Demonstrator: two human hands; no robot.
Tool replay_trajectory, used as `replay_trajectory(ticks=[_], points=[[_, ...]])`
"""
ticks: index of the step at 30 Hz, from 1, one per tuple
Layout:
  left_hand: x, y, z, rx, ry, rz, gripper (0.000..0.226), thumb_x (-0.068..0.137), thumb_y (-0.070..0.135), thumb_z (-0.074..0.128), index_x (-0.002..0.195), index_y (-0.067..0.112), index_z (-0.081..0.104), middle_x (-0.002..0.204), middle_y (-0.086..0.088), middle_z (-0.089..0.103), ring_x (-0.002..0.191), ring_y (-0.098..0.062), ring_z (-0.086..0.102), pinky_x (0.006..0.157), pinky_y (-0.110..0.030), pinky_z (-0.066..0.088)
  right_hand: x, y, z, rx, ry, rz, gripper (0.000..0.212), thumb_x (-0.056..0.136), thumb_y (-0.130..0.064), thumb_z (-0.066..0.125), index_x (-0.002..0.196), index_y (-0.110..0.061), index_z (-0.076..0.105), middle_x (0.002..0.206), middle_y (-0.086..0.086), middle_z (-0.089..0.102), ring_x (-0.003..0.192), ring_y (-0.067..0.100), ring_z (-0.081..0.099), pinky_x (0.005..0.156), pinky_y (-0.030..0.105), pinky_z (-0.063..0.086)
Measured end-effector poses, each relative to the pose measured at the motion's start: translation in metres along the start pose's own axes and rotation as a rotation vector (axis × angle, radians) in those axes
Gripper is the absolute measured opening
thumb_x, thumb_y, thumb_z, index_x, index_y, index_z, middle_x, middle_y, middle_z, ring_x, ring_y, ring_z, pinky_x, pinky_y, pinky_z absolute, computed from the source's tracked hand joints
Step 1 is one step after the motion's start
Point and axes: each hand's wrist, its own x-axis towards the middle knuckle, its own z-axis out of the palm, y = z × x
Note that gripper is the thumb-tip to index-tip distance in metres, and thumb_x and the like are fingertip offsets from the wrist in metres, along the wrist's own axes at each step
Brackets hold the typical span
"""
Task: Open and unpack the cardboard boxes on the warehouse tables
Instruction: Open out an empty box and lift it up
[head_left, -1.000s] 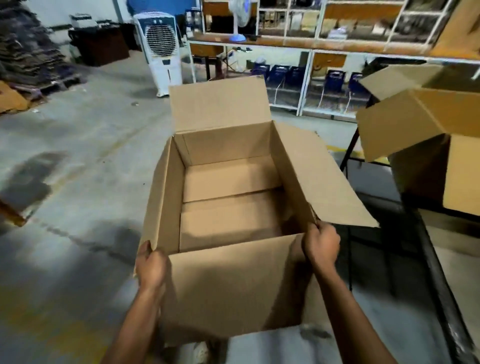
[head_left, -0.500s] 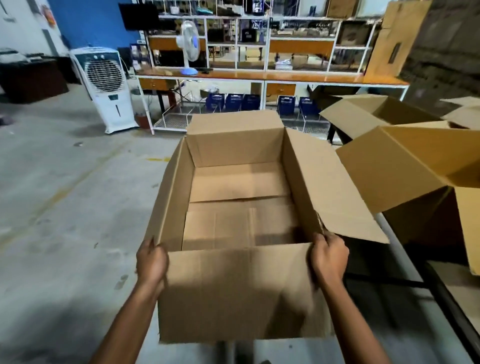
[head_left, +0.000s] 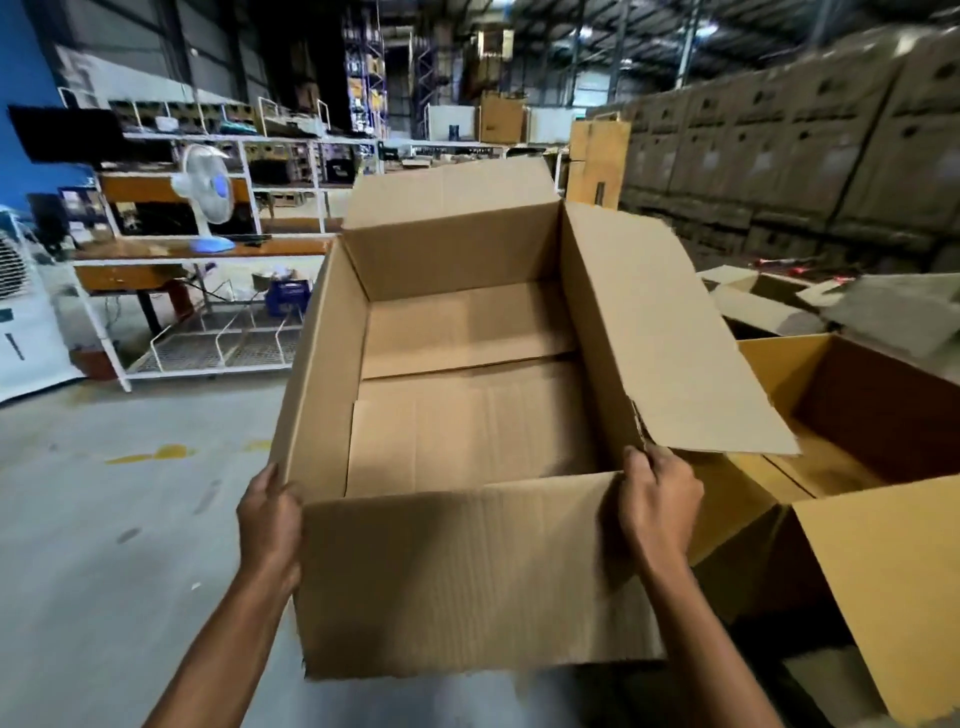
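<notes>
A large open cardboard box is held up in front of me, above the floor. Its flaps stand open and nothing lies inside on its folded bottom panels. My left hand grips the near left corner of the box. My right hand grips the near right corner, just below the torn end of the right flap. A second open cardboard box sits close to the right, partly under the right flap.
More opened boxes lie farther right. Stacked cartons line the right wall. White shelving with a small fan stands at the left, past a stretch of grey concrete floor.
The box has come up and swung to the right with my view, from over the floor toward the boxes on the right. Both hands keep their grip on the near corners.
</notes>
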Motion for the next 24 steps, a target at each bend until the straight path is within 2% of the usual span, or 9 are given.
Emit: replay_trajectory(ticks=[3, 6, 8, 10, 14, 18, 21, 24], points=[[0.016, 0.022, 0.053, 0.02, -0.031, 0.035, 0.05, 0.092, 0.003, 0.05, 0.141, 0.012, 0.052, 0.13, -0.009, 0.059, 0.115, -0.031, 0.057, 0.101, -0.047, 0.048, 0.033, 0.001, -0.008, 0.043, 0.103, 0.022, 0.025, 0.099, -0.014, 0.055, 0.101, 0.003, 0.072, 0.091, 0.014, 0.069, 0.068, 0.01, 0.05, 0.065, 0.029, 0.037], [0.033, 0.039, 0.104, 0.021, -0.127, 0.089, 0.051, 0.094, 0.001, 0.047, 0.144, 0.01, 0.048, 0.132, -0.013, 0.056, 0.112, -0.029, 0.054, 0.098, -0.044, 0.045, 0.06, 0.005, -0.015, 0.097, 0.193, 0.056, 0.024, 0.099, -0.016, 0.056, 0.105, 0.001, 0.072, 0.094, 0.011, 0.067, 0.083, 0.021, 0.056, 0.064, 0.023, 0.037], [0.05, 0.049, 0.14, 0.014, -0.201, 0.113, 0.052, 0.093, -0.002, 0.046, 0.144, 0.01, 0.047, 0.133, -0.015, 0.057, 0.112, -0.033, 0.056, 0.096, -0.044, 0.046, 0.076, 0.004, -0.021, 0.12, 0.261, 0.053, 0.023, 0.099, -0.015, 0.055, 0.083, -0.009, 0.069, 0.08, 0.006, 0.064, 0.077, 0.027, 0.056, 0.059, 0.026, 0.036], [0.07, 0.058, 0.181, -0.008, -0.292, 0.128, 0.055, 0.093, -0.001, 0.047, 0.146, 0.015, 0.045, 0.133, -0.015, 0.056, 0.113, -0.034, 0.058, 0.094, -0.045, 0.048, 0.091, 0.001, -0.024, 0.122, 0.334, 0.055, 0.031, 0.1, -0.016, 0.054, 0.069, -0.016, 0.061, 0.068, 0.003, 0.057, 0.068, 0.023, 0.052, 0.056, 0.026, 0.034], [0.101, 0.077, 0.272, -0.03, -0.485, 0.171, 0.057, 0.094, 0.004, 0.048, 0.148, 0.02, 0.041, 0.13, -0.01, 0.055, 0.108, -0.029, 0.057, 0.088, -0.045, 0.05, 0.122, 0.003, -0.028, 0.09, 0.495, 0.069, 0.037, 0.101, -0.018, 0.053, 0.065, -0.012, 0.056, 0.064, 0.006, 0.054, 0.061, 0.018, 0.047, 0.053, 0.028, 0.032], [0.117, 0.091, 0.356, -0.025, -0.678, 0.207, 0.057, 0.096, 0.009, 0.05, 0.15, 0.023, 0.039, 0.132, -0.012, 0.055, 0.112, -0.029, 0.057, 0.096, -0.052, 0.05, 0.148, 0.007, -0.032, 0.056, 0.708, 0.102, 0.04, 0.1, -0.018, 0.054, 0.061, -0.013, 0.056, 0.061, 0.004, 0.055, 0.059, 0.019, 0.048, 0.055, 0.032, 0.033], [0.124, 0.099, 0.412, -0.025, -0.807, 0.23, 0.057, 0.095, 0.01, 0.05, 0.15, 0.024, 0.039, 0.13, -0.012, 0.055, 0.109, -0.027, 0.056, 0.095, -0.052, 0.051, 0.163, 0.007, -0.031, 0.021, 0.825, 0.127, 0.038, 0.1, -0.021, 0.053, 0.063, -0.013, 0.059, 0.064, 0.004, 0.057, 0.063, 0.022, 0.051, 0.058, 0.032, 0.037], [0.126, 0.103, 0.46, -0.019, -0.902, 0.251, 0.058, 0.094, 0.014, 0.051, 0.149, 0.025, 0.039, 0.131, -0.011, 0.055, 0.109, -0.028, 0.056, 0.093, -0.05, 0.051, 0.173, 0.002, -0.029, -0.008, 0.93, 0.132, 0.04, 0.1, -0.017, 0.053, 0.06, -0.012, 0.055, 0.062, 0.004, 0.054, 0.06, 0.018, 0.047, 0.057, 0.031, 0.035]])
